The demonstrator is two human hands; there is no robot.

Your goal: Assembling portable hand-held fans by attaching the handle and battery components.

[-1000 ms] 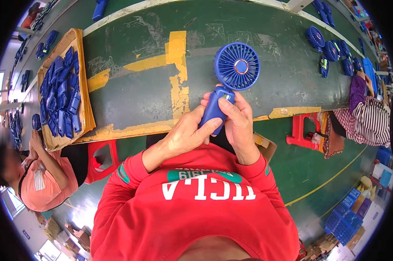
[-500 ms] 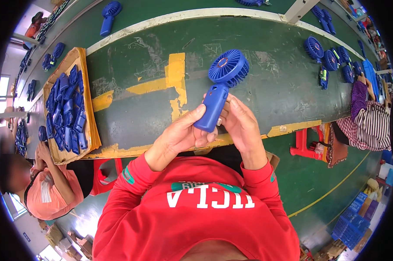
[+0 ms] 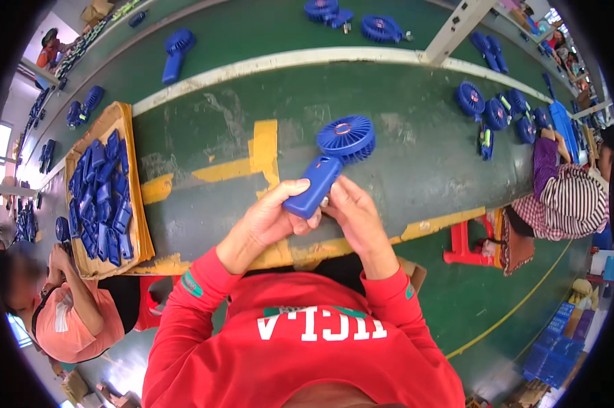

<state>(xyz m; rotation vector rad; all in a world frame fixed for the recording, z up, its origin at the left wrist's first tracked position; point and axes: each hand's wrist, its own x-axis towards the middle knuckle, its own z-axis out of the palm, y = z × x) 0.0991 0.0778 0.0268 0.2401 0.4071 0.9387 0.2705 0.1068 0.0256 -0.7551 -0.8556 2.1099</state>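
A blue handheld fan (image 3: 316, 183) is tilted over the near part of the green workbench (image 3: 212, 224), its round slatted head toward the far side. My left hand (image 3: 269, 214) is closed round the lower handle, thumb lying on the front face. On the other side my right hand (image 3: 356, 216) is closed against the handle's right edge, with its fingertips partly hidden behind it. A small light spot shows between those fingertips and the handle; I cannot make out what it is.
A cardboard tray (image 3: 142, 231) full of blue plastic handle parts stands left, beside a seated person in a pink top (image 3: 79, 313). Several blue fans (image 3: 470, 100) lie right, near a person in a striped top (image 3: 575, 200). A conveyor (image 3: 252, 30) runs beyond the white rail (image 3: 252, 62).
The view has shifted, so the bench sits lower in it. Both hands keep the fan; its handle leans more to the left, and my right-hand fingers have drawn in closer to the handle.
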